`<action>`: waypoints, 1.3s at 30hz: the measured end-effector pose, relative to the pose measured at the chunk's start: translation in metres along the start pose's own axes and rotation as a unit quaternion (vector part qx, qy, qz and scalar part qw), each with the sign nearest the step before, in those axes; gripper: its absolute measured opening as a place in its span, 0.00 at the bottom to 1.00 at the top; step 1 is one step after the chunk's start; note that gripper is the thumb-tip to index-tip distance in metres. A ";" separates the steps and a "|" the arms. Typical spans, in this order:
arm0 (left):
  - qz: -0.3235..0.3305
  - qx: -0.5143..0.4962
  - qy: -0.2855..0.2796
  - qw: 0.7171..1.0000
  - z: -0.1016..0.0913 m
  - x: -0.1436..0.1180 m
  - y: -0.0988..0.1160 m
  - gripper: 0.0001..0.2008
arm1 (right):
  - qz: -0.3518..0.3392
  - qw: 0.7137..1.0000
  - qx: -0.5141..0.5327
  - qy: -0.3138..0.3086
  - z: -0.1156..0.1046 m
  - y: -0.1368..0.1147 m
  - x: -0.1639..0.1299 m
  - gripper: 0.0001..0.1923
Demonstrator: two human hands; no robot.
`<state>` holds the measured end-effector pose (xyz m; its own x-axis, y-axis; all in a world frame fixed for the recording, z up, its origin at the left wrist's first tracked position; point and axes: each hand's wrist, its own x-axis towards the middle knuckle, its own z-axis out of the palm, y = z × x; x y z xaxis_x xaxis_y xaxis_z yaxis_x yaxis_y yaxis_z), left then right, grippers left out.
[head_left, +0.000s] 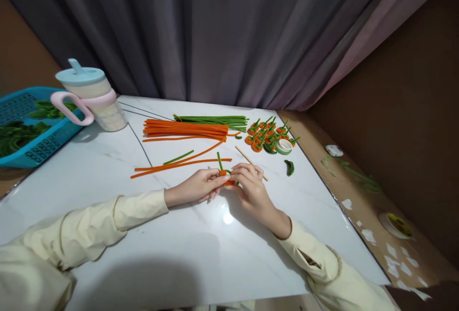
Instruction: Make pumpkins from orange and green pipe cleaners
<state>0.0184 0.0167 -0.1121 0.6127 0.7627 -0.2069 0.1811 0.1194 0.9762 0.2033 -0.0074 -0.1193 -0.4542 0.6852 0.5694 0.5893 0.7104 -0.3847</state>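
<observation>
Between my two hands is a small orange pipe-cleaner pumpkin with a green stem sticking up. My left hand pinches it from the left, thumb along its front. From the right, my right hand closes its fingertips on it, partly covering it. Just beyond the right hand lies a thin wooden stick. Loose orange pipe cleaners and a short green pipe cleaner rest behind the left hand. Farther back are a bundle of orange pipe cleaners and a bundle of green pipe cleaners.
Several similar finished pumpkins cluster at the back right beside a white-and-green ring and a curled green piece. At left stand a tumbler and a blue basket. Paper scraps and a tape roll lie right.
</observation>
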 end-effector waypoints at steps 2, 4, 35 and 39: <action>0.008 -0.002 -0.001 1.000 -0.001 -0.001 0.000 0.18 | 0.011 1.000 0.000 -0.015 -0.002 0.002 0.000 0.03; 0.015 0.001 -0.002 1.000 -0.001 -0.001 0.000 0.18 | 0.026 0.999 -0.009 -0.039 -0.005 0.005 0.001 0.03; 0.182 0.244 0.059 0.951 0.004 -0.006 -0.005 0.15 | 0.012 0.993 -0.029 -0.110 -0.021 0.000 0.005 0.06; 0.226 0.265 0.061 0.936 0.007 -0.007 -0.007 0.13 | -0.001 0.997 -0.024 -0.078 -0.014 -0.002 0.003 0.06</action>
<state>0.0182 0.0059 -0.1182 0.6326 0.7299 0.2589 0.3006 -0.5396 0.7865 0.2104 -0.0086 -0.1065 -0.5518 0.7029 0.4489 0.6177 0.7061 -0.3463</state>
